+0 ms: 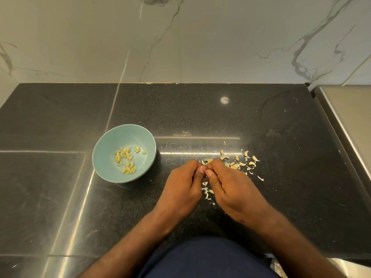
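Observation:
My left hand [183, 182] and my right hand [226, 184] meet thumb to thumb over the black counter, fingers curled in. Together they pinch a small garlic clove [206, 161], mostly hidden between the fingertips. A scatter of unpeeled cloves and papery skins [239, 162] lies just beyond and right of my hands, with more skins [206, 192] between my palms. To the left stands a light blue bowl [112, 141] holding several peeled yellowish cloves [125, 159].
The black stone counter [200, 115] ends at a marble-patterned wall [180, 37] behind. A steel sink edge [345, 117] runs along the right. A small white speck or reflection [224, 100] sits on the counter farther back.

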Available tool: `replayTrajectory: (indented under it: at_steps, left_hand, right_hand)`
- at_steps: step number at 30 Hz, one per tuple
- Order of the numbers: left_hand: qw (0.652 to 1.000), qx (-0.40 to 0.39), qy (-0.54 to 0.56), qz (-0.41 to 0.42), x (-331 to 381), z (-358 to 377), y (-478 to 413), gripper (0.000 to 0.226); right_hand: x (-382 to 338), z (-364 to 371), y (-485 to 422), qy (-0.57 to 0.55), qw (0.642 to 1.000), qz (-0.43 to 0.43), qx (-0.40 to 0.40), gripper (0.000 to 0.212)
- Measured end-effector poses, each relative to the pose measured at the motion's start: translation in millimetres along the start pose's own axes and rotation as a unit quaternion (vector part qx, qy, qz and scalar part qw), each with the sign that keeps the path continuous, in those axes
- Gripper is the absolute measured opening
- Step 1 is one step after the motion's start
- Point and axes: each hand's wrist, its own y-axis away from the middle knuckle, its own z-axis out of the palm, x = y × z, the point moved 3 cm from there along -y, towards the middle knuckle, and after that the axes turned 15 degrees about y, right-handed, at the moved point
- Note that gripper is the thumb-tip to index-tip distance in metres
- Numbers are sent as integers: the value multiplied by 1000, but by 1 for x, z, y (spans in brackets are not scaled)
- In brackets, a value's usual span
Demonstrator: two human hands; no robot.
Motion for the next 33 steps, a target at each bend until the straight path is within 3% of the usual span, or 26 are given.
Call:
replayTrajectory:
  at_steps: [4, 7, 10, 13, 16, 19, 22, 23, 26, 28, 30, 33]
  left_hand:
    - [998, -11, -45, 37, 0, 1, 0, 29]
    - [990, -63, -96, 81, 0, -2, 0, 28]
    - [981, -81, -135, 111, 0, -6, -3, 27]
    - [994, -68, -21, 77, 6, -6, -6, 29]
    - [988, -51, 139, -39, 16, -1, -4, 32]
    - [942, -39, 284, -176, 19, 3, -1, 32]
    - [878, -36, 381, -286, 17, 4, 1, 30]
    - [863, -37, 401, -304, 18, 4, 2, 30]
    - [842, -32, 430, -325, 22, 6, 3, 32]
    - [893, -16, 365, -261, 22, 7, -1, 34]
    - [974, 3, 201, -100, 21, 5, -5, 35]
    - [998, 9, 17, 68, 10, -1, -9, 36]
  right_hand:
    - [-1, 4, -1, -116, 991, 54, -32, 31]
    - [-2, 5, 0, -325, 922, 178, -113, 32]
    - [-6, 4, 2, -438, 856, 225, -155, 31]
    - [-8, 3, 2, -455, 852, 214, -144, 31]
    - [-9, 2, 0, -375, 913, 147, -60, 32]
    - [-3, 2, -3, -184, 982, 22, 48, 27]
    - [8, 1, -4, 17, 991, -92, 100, 6]
    - [9, 1, -5, 65, 985, -115, 108, 13]
    - [8, 1, -7, 65, 983, -116, 127, 11]
    - [4, 2, -6, -18, 989, -53, 138, 15]
    - [-3, 6, -4, -169, 979, 43, 109, 30]
    - [-20, 9, 0, -401, 899, 172, 17, 33]
